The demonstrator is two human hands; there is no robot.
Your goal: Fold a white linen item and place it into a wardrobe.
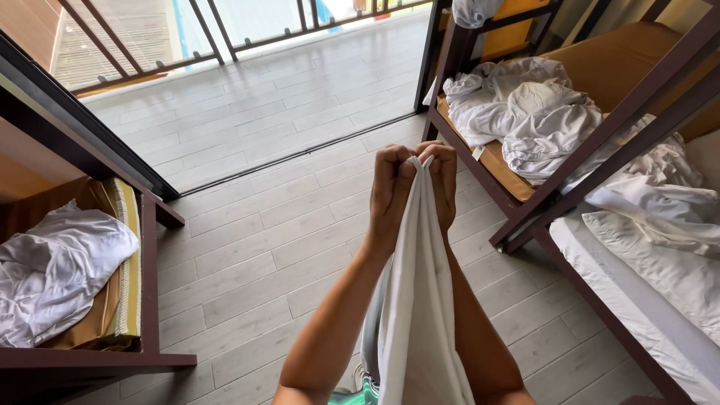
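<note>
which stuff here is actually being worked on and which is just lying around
In hand:
- white sheet, pinched at its top edge by the left hand and right hand

Lying about:
- crumpled white linen on the right bunk
- white cloth on the left bunk
- made mattress

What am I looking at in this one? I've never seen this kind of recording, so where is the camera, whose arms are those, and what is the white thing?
There is one picture, taken by a camera worn on a person's head and looking down, so the two bare arms rising from the bottom edge are the wearer's own. The left hand and right hand are pressed together, both pinching the top of a white sheet that hangs down between the forearms. Below is a grey plank floor. Wooden bunk frames stand on either side: crumpled white bedding lies on the right bunk, and another white bundle on the left one. A balcony railing shows beyond.
</note>
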